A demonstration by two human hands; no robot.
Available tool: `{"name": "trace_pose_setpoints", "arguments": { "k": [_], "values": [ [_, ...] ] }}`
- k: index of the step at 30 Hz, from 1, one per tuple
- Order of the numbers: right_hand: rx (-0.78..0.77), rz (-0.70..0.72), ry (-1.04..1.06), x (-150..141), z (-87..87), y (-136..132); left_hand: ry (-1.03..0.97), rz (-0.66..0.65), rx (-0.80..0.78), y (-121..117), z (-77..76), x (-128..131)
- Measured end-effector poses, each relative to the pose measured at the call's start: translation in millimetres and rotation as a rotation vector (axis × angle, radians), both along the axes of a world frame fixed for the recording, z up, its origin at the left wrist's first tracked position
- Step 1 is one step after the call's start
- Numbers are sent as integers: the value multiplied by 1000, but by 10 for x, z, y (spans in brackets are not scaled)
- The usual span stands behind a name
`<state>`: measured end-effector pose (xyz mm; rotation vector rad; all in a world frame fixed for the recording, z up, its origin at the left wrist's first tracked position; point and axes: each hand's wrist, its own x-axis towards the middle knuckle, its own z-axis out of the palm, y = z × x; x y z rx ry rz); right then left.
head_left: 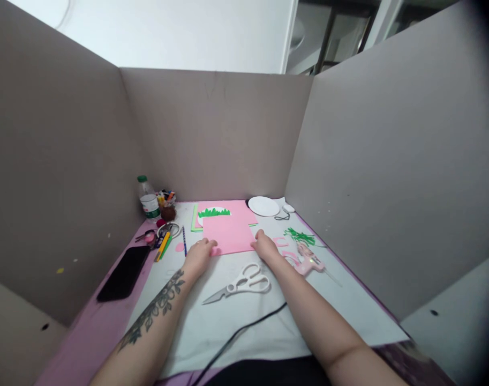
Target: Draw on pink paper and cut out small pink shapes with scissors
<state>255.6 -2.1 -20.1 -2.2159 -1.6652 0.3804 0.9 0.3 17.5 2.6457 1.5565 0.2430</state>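
Note:
A pink sheet of paper (pixel 229 236) is between my hands, in the middle of the desk. At its lower left corner, my left hand (pixel 200 258) has its fingers closed on the edge. The fingers of my right hand (pixel 265 245) pinch the lower right edge. Just behind it, a white disc with green paper grass (pixel 214 213) lies on another pink sheet (pixel 244 208). White-handled scissors (pixel 240 286) rest on the desk closer to me, below the sheet, blades pointing left. Pink paper cut-outs (pixel 281 242) lie beside my right hand.
A pink glue gun (pixel 309 261) and green strips (pixel 300 236) lie on the right; a black cable (pixel 244 329) crosses the front. Along the left are a phone (pixel 124 273), pens (pixel 163 245), tape and a bottle (pixel 149 201). A white plate (pixel 264 206) sits at the back. Grey partitions enclose the desk.

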Motion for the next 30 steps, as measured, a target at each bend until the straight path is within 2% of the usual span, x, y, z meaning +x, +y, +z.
{"name": "trace_pose_setpoints", "arguments": {
  "k": [2, 4, 7, 9, 11, 13, 15, 17, 21, 30],
  "values": [
    [1, 1, -1, 2, -9, -4, 53, -203, 20, -14, -7, 17],
    [2, 5, -1, 3, -2, -15, 127, -303, 31, -18, -3, 39],
    [46, 5, -29, -13, 61, -60, 178, -326, 39, -7, 14, 70],
    [147, 42, -75, -63, 136, -116, 195, -325, 16, 5, 25, 87],
    [277, 177, -101, -162, 217, -189, 220, -325, 0, 14, 32, 101],
    [346, 415, -80, -305, 281, -267, 241, -334, 12, 18, 35, 111],
    [311, 653, -69, -457, 313, -337, 250, -344, 33, 13, 40, 120],
    [227, 750, -89, -571, 316, -387, 249, -335, 33, -3, 52, 129],
    [78, 636, -188, -574, 309, -441, 244, -267, 12, -77, 106, 143],
    [-54, 318, -285, -160, 277, -518, 299, 14, -81, -265, 238, 29]
  ]
}}
